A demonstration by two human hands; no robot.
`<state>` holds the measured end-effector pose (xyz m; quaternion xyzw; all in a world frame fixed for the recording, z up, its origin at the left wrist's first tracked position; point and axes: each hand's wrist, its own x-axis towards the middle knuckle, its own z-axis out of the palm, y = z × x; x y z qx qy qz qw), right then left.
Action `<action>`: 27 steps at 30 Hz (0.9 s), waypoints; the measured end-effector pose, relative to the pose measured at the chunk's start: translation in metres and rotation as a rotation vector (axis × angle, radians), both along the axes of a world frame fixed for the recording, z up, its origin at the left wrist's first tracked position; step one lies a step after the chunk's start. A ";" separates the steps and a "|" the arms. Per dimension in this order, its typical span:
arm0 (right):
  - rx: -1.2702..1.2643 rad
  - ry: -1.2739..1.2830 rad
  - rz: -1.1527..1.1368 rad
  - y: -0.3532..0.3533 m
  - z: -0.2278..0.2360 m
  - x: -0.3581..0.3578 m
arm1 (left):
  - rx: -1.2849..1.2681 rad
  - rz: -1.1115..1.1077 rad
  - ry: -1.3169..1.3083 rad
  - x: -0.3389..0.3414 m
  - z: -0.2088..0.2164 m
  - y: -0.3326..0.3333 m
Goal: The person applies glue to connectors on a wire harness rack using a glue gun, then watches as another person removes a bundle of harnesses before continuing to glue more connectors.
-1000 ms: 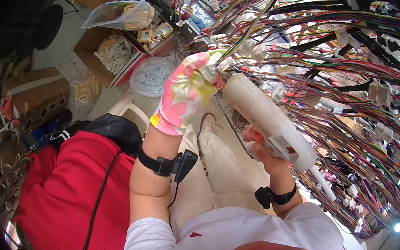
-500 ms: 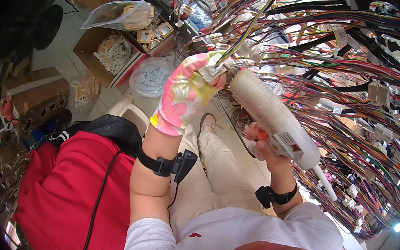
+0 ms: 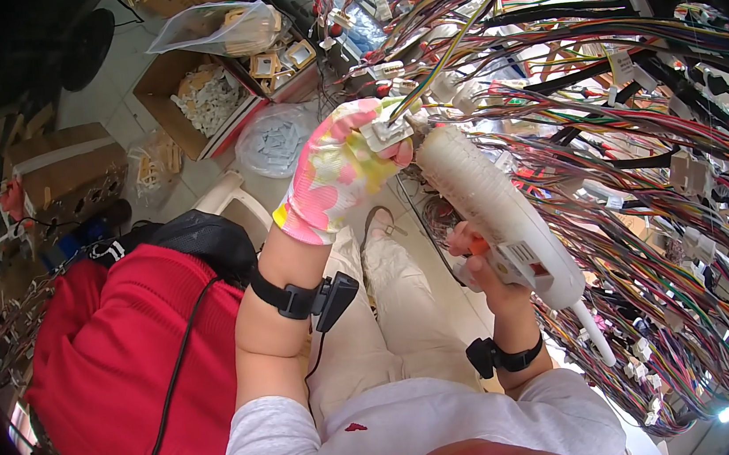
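Note:
My left hand (image 3: 336,168), in a pink, white and yellow patterned glove, grips a white plastic connector (image 3: 385,133) whose coloured wires (image 3: 436,67) run up and to the right. My bare right hand (image 3: 489,272) is wrapped round the handle of a large whitish hot glue gun (image 3: 504,204). An orange trigger (image 3: 478,246) shows by its fingers. A white glue stick (image 3: 596,334) juts from the rear of the gun. The gun's front end sits close beside the connector; whether the nozzle touches it cannot be made out.
Dense hanging wire harnesses (image 3: 639,132) with white connectors crowd the right side. Ahead on the left are a cardboard box of small white parts (image 3: 209,97) and a bag of pale pieces (image 3: 275,139). A person in red (image 3: 156,356) is close at my left, near a cream chair (image 3: 233,201).
My left hand has turned and shifted slightly with the connector, its wires moving a little left. The glue gun stays almost where it was, in my right hand.

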<state>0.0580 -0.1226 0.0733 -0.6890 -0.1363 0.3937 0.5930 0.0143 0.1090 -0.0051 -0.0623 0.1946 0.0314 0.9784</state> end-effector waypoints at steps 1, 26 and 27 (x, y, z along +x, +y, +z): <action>0.000 0.000 0.000 0.001 0.000 0.000 | 0.097 -0.047 -0.017 -0.001 -0.002 0.001; -0.005 0.029 0.078 -0.009 -0.011 -0.003 | 0.638 0.142 -0.022 -0.014 -0.018 -0.019; -0.006 0.031 0.080 -0.009 -0.011 -0.003 | 0.774 0.173 0.016 -0.011 -0.016 -0.022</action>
